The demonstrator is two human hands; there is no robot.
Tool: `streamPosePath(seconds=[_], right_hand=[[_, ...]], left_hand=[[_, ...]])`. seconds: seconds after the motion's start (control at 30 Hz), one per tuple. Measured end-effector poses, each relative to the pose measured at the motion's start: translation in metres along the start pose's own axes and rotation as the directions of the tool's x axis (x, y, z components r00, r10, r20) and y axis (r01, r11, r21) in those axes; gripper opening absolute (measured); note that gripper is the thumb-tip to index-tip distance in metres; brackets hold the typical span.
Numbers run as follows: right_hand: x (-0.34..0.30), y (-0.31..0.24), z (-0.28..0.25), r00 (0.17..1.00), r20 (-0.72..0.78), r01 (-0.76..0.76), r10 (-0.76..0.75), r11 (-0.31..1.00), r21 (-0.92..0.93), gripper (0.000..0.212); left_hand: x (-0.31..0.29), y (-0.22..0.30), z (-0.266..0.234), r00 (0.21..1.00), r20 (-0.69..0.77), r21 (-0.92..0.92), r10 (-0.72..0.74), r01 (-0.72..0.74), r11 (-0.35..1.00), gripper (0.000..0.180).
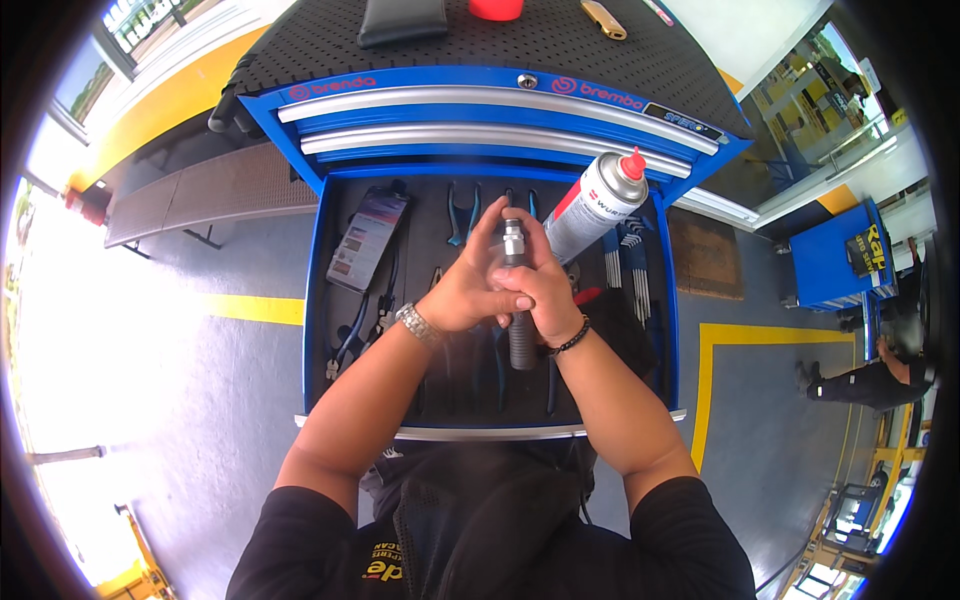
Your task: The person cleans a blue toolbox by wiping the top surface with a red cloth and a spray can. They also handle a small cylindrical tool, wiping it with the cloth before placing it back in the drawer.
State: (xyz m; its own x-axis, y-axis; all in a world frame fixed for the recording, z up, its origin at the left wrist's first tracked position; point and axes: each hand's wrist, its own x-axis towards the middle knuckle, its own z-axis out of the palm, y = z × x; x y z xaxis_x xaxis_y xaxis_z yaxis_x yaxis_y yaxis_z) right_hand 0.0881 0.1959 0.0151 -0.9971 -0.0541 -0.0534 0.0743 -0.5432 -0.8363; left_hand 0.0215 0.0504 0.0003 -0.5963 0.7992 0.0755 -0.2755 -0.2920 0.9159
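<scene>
The left hand (470,285) and right hand (541,295) were clamped around a ribbed dark tool (521,345), between them above the open drawer (425,215) of a blue cabinet (450,82); grey floor (770,400) surrounded it.

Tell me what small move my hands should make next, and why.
Perhaps ease your left hand away while your right hand steadies the dark ribbed tool: both hands overlap around its middle, so one grip may suffice.
</scene>
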Motion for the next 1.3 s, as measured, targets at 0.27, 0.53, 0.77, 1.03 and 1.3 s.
streamPosePath(seconds=[0.27, 0.53, 0.77, 1.03, 1.3], right_hand=[[-0.003, -0.005, 0.008, 0.999, -0.034, 0.017, -0.019, 0.998, -0.068, 0.093], [0.002, 0.006, 0.001, 1.000, -0.030, -0.006, 0.007, 1.000, 0.028, 0.089], [0.000, 0.004, 0.000, 0.999, -0.031, -0.012, 0.012, 1.000, -0.022, 0.082], [-0.005, -0.002, 0.011, 0.998, -0.068, -0.005, 0.005, 1.000, 0.000, 0.079], [-0.005, -0.002, 0.008, 0.997, -0.076, 0.018, -0.018, 1.000, 0.007, 0.077]], left_hand=[[0.000, 0.004, -0.002, 0.999, 0.036, 0.054, -0.037, 0.035, 0.998, 0.112], [0.001, -0.006, -0.006, 0.998, 0.010, -0.029, -0.065, 0.066, 0.997, 0.105], [0.001, -0.007, -0.001, 1.000, -0.008, -0.030, -0.029, 0.028, 0.999, 0.104], [0.000, -0.009, -0.004, 0.999, 0.017, -0.109, -0.029, 0.030, 0.994, 0.103], [0.000, -0.014, -0.002, 0.999, 0.021, -0.147, -0.048, 0.050, 0.988, 0.102]])
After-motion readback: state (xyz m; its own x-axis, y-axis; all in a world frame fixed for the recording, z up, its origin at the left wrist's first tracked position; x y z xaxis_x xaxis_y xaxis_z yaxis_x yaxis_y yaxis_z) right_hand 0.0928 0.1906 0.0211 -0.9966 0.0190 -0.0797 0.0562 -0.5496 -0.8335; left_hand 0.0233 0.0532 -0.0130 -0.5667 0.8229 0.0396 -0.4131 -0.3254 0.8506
